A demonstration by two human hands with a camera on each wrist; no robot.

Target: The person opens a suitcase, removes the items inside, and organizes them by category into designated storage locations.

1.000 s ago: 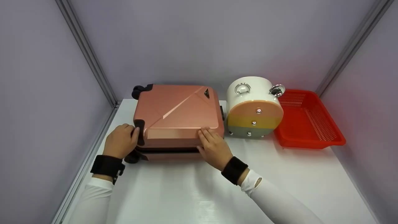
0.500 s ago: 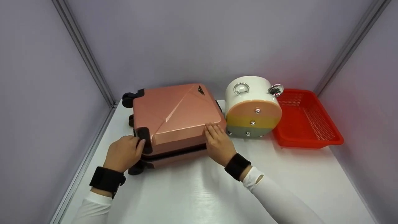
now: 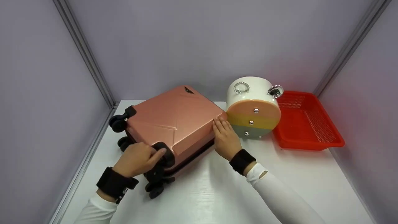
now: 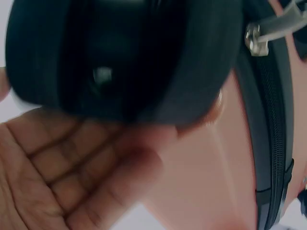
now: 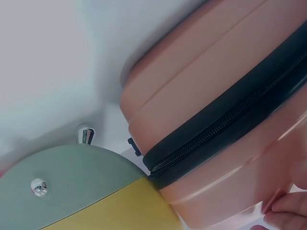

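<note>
left hand point(image 3: 136, 160) gripping the pink suitcase point(image 3: 174, 123) by a black corner wheel point(image 3: 164, 154), fingers curled round it; right hand point(image 3: 226, 140) looks flat, fingers straight against the case's right corner, though the wrist view's too tight to confirm

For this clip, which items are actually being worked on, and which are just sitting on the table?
In hand:
- pink suitcase, lying flat on the white table
- left hand, gripping its near wheel corner
- right hand, fingers flat on its right corner

Lying about:
- round striped case, beside the suitcase
- red basket, untouched

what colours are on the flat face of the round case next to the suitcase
Three bands on the round case: orange on top, yellow in the middle, grey-green below; the head view shows it best.
</note>
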